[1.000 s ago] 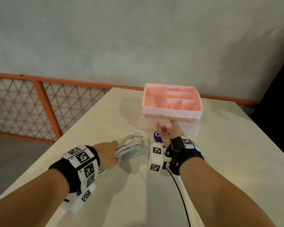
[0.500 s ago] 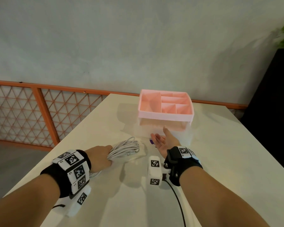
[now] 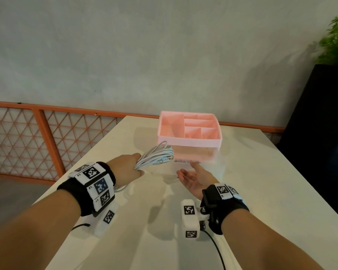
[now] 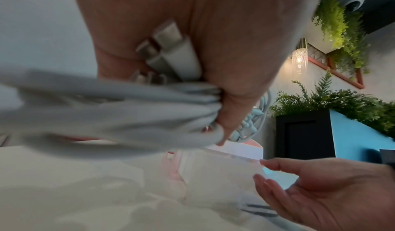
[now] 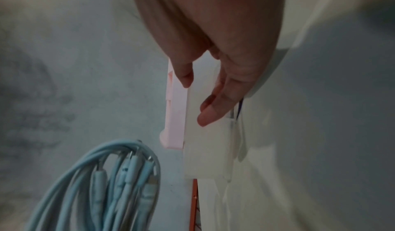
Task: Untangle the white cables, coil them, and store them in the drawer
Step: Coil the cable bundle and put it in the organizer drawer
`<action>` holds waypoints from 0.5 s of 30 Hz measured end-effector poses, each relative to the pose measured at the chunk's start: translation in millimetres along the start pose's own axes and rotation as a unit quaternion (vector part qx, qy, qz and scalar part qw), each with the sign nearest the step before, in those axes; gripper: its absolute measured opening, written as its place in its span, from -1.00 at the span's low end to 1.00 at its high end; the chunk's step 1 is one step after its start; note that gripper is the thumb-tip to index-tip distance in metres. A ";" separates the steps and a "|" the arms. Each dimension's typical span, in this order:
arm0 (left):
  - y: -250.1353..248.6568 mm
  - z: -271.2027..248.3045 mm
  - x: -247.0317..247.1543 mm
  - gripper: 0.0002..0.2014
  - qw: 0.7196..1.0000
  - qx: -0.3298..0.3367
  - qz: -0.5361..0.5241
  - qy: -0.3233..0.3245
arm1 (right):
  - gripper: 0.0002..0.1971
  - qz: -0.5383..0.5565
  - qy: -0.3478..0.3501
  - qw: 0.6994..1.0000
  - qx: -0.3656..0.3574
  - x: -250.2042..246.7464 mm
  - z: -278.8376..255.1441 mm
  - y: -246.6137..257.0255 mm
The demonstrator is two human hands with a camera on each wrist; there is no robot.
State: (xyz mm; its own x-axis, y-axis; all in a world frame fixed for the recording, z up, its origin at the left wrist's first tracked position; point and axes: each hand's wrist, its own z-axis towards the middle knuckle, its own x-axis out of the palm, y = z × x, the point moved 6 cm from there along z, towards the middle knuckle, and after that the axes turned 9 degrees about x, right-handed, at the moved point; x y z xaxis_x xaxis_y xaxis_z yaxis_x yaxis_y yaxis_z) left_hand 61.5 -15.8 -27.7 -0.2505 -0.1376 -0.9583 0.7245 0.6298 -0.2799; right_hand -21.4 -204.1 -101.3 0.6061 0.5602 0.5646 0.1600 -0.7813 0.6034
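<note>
My left hand (image 3: 125,168) grips a coil of white cables (image 3: 156,155) and holds it above the table, just left of the drawer unit. USB plugs (image 4: 171,52) stick out under my palm in the left wrist view, and the cables (image 5: 119,184) fill the lower left of the right wrist view. My right hand (image 3: 193,176) lies palm up with relaxed fingers (image 5: 213,113) against the front of the clear drawer (image 3: 201,158), which looks blurred and slid out a little. A pink divided tray (image 3: 189,141) sits on top of the unit. The drawer's inside is hidden.
The white table (image 3: 261,191) reaches to the wall. An orange lattice railing (image 3: 47,137) runs along its left side. A black planter (image 3: 320,133) with green leaves stands at the right. A black wire (image 3: 217,248) trails from my right wrist across the table.
My left hand has lifted the coil off the table and carried it forward toward the drawer. My right hand has drawn back toward me, and the clear drawer appears to have come out with it.
</note>
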 end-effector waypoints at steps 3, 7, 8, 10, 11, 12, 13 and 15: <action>-8.0 5.4 -5.4 -0.81 1.000 0.002 0.000 -0.005 | -0.76 0.007 0.011 1.000 0.001 2.1 -0.6 -5.4; -16.0 15.4 -12.4 -0.73 1.000 0.005 0.003 -0.024 | -0.74 0.005 0.016 1.000 -0.006 4.6 -3.0 -8.5; -18.9 19.1 -14.4 -0.74 1.000 0.009 0.005 -0.029 | -0.74 -0.002 0.007 1.000 -0.007 2.4 -4.0 -8.5; -26.1 29.0 -19.6 -0.74 0.999 0.020 0.014 -0.036 | -0.71 -0.027 -0.010 1.000 0.004 -3.6 -8.5 -8.1; -30.3 35.6 -21.9 -0.73 0.999 0.028 0.025 -0.037 | -0.72 -0.048 -0.016 0.999 0.012 -6.6 -12.8 -6.0; -34.9 43.3 -24.5 -0.72 0.998 0.037 0.044 -0.037 | -0.74 -0.082 -0.022 0.996 0.012 -8.6 -19.1 -0.4; -39.2 51.7 -26.2 -0.71 0.996 0.043 0.067 -0.033 | -0.74 -0.129 -0.033 0.991 -0.006 -10.4 -25.5 10.5; -48.2 69.6 -28.2 -0.73 0.991 0.051 0.120 -0.023 | -0.77 -0.253 -0.067 0.957 -0.123 -10.0 -40.0 48.9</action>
State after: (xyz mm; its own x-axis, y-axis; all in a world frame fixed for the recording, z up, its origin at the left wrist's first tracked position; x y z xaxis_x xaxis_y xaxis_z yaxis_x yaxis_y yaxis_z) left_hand 78.4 -95.5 8.7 -0.0350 -0.0296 -0.9989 0.8211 0.5689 -0.0456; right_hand -50.8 -236.9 -54.9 0.5961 0.7970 0.0973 0.2817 -0.3211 0.9042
